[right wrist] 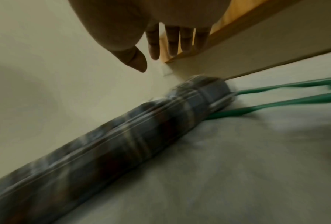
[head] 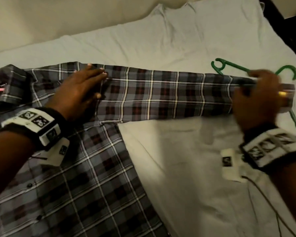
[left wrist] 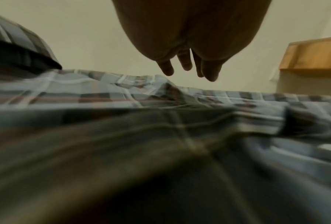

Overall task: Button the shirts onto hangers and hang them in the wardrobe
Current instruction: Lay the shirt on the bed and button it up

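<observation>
Shirt sleeve (right wrist: 122, 144) under straight fingers (right wrist: 154, 45)

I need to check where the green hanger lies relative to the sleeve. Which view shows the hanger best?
The head view: the green hanger shows its hook and arms beside and under the sleeve cuff. The right wrist view shows only two blurred green bars emerging from under the cuff. The left wrist view shows none of it.

Shirt (head: 85, 177) lies on bed (head: 186, 151), toward its left edge; sleeve (head: 161, 94) extends rightward, its cuff overlying hanger (head: 232, 67).
</observation>
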